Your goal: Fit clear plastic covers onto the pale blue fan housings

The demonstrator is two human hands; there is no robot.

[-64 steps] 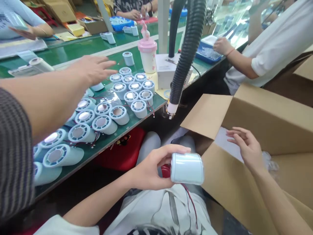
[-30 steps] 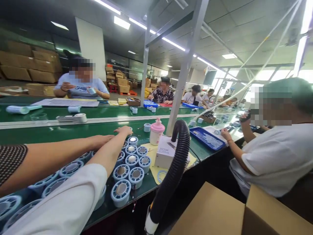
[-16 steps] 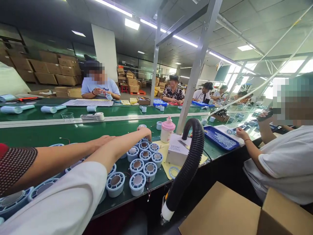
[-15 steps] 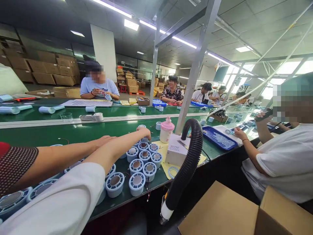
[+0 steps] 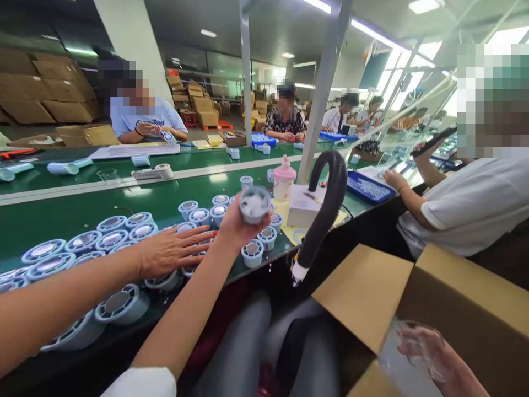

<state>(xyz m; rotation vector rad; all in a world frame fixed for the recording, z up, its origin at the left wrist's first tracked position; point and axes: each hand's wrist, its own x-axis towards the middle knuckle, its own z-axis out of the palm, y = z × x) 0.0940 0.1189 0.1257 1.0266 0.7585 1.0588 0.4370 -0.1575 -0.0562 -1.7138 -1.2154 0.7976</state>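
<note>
My left hand [image 5: 232, 227], on the white-sleeved arm, is closed around a light-blue round housing [image 5: 254, 206] raised above the bench. Its open side faces me and shows blurred whitish parts inside. Below it, similar light-blue housings [image 5: 252, 251] with metal discs stand in rows. At the lower right, my right hand [image 5: 427, 350] curls on a clear plastic piece [image 5: 407, 358] at the opening of a cardboard box [image 5: 363, 292]; motion blur hides its exact shape. A co-worker's hand [image 5: 176, 251] reaches in from the left, fingers spread over the housings.
A black flexible hose [image 5: 326, 215] arches over the bench edge. Behind it stand a white box [image 5: 303, 207] and a pink-lidded cup [image 5: 284, 179]. A blue tray [image 5: 367, 186] of small parts lies right, near a seated co-worker [image 5: 471, 193]. A metal post [image 5: 324, 82] rises from the bench.
My left hand has come back from the far rows and now holds a housing up. My right hand has come into view by the box. The view has tilted down.
</note>
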